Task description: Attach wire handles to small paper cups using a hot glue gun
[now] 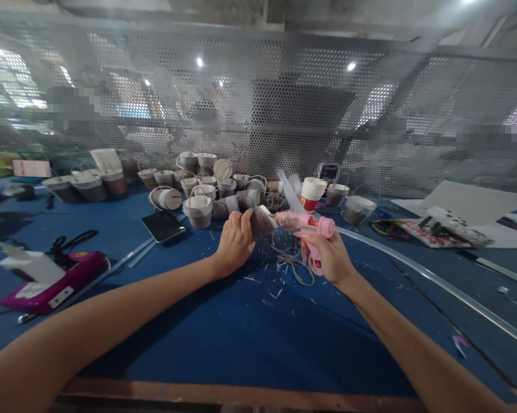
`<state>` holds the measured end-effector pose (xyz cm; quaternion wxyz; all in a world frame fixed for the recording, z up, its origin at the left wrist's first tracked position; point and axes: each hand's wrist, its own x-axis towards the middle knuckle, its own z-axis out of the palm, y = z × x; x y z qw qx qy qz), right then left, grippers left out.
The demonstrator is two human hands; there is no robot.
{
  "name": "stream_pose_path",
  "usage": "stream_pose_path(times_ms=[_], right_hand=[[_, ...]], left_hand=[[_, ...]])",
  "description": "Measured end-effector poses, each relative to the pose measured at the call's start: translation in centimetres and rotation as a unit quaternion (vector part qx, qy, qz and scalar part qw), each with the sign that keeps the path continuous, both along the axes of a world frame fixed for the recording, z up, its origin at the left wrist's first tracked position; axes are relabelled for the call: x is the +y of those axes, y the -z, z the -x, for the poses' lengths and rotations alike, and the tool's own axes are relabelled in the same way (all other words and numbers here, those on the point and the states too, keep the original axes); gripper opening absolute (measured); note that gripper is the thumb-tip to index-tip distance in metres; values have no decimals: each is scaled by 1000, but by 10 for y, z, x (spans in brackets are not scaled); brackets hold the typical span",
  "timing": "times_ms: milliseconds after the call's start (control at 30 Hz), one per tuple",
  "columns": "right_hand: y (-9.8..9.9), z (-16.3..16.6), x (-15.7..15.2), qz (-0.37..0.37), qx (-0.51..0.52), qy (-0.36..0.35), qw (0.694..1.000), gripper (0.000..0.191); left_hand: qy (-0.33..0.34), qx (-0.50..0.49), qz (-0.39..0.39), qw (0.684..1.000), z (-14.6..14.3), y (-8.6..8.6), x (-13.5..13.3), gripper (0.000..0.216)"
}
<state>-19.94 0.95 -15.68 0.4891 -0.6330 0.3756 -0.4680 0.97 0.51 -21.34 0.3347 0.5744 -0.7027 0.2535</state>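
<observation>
My left hand [237, 241] is closed around a paper cup [262, 223] wrapped in grey-brown cord, lying on its side with its pale rim to the right. In my right hand [333, 255] is a pink hot glue gun [305, 223], its nozzle pointing left at the cup's rim. Whether the nozzle touches the cup I cannot tell. A long clear glue stick [430, 269] runs out of the gun's back toward the right edge. Below the cup and gun, loose grey cord [299, 269] lies in loops on the blue table.
Several cord-wrapped cups with handles [198, 211] crowd the back. A stack of white-and-red paper cups [312, 194] stands behind the gun. At left are a black phone [164, 226] and a purple power strip [75, 281]. White sheets [469, 201] lie at right; a perforated metal screen [301, 109] rises behind.
</observation>
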Motion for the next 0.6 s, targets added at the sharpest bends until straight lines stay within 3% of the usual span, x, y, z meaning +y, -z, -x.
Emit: stream_pose_path(times_ms=[200, 400, 600], right_hand=[[-1, 0, 2, 32, 9, 12, 999, 17], [-1, -1, 2, -10, 4, 3, 1000, 18], [0, 0, 1, -1, 13, 3, 1000, 20]], left_hand=[[-3, 14, 4, 1000, -1, 1, -2, 64], [13, 51, -8, 999, -1, 0, -3, 64], [25, 79, -1, 997, -3, 3, -7, 68]])
